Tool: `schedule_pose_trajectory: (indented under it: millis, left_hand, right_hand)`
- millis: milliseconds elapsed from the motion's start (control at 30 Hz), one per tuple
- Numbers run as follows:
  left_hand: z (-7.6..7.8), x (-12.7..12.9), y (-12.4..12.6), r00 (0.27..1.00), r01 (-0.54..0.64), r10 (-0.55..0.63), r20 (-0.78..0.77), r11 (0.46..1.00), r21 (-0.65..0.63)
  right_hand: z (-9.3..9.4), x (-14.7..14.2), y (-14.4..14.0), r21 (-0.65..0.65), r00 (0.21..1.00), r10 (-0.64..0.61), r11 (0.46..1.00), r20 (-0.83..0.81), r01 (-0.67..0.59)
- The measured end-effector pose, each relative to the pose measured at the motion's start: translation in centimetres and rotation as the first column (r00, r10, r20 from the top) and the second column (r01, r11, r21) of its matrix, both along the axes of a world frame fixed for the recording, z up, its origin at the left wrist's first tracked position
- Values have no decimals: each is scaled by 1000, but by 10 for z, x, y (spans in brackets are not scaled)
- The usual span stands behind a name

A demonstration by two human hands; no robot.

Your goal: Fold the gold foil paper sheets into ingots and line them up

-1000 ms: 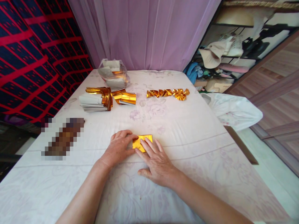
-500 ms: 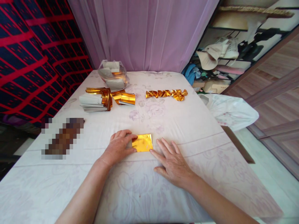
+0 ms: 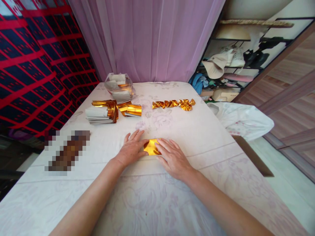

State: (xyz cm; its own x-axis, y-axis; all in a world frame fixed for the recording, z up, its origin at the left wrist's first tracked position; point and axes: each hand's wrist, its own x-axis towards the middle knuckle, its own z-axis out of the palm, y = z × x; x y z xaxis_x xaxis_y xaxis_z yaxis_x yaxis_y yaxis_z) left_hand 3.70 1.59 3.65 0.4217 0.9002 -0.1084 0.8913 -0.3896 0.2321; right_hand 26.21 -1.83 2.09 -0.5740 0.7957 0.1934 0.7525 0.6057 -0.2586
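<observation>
A small rectangle of shiny gold foil paper (image 3: 151,148) lies flat on the floral tablecloth (image 3: 152,196) between my hands. My left hand (image 3: 131,149) rests at its left edge, thumb and a finger touching the paper, the other fingers stretched out. Over the right part of the sheet lies my right hand (image 3: 173,157), its fingers extended and covering that side. Farther back stand a stack of gold and grey paper sheets (image 3: 102,114) and a curled gold sheet (image 3: 133,108). A row of folded gold foil pieces (image 3: 172,104) sits at the back right.
A clear plastic bag (image 3: 119,87) with more paper is at the table's back left. A blurred-out patch (image 3: 69,150) covers something on the left. Beyond the right edge are a white bag (image 3: 246,119) and a shelf with a cap (image 3: 214,67). A purple curtain (image 3: 147,39) hangs behind.
My right hand has moved left onto the gold paper, from just beside its right edge. My left hand stays at the left edge. The whole view has shifted slightly.
</observation>
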Motion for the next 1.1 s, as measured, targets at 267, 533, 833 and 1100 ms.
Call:
schedule_pose_trajectory:
  millis: [267, 533, 833, 1100]
  left_hand:
    - [-10, 7, -23, 992, 125, -127, 9, 985, 123]
    - [-40, -7, -48, 980, 185, -197, 17, 942, 281]
    - [-36, -32, -55, 981, 194, -189, -52, 906, 377]
    - [-15, -23, -44, 985, 139, -170, 39, 901, 411]
  right_hand:
    - [-23, -5, 8, -135, 993, 22, 991, 112, -6]
    - [-24, -4, 6, -128, 994, 23, 992, 106, -9]
    - [-20, -4, 7, -172, 996, 21, 985, 82, -7]
    - [-19, -6, 6, -159, 998, 2, 987, 57, 7]
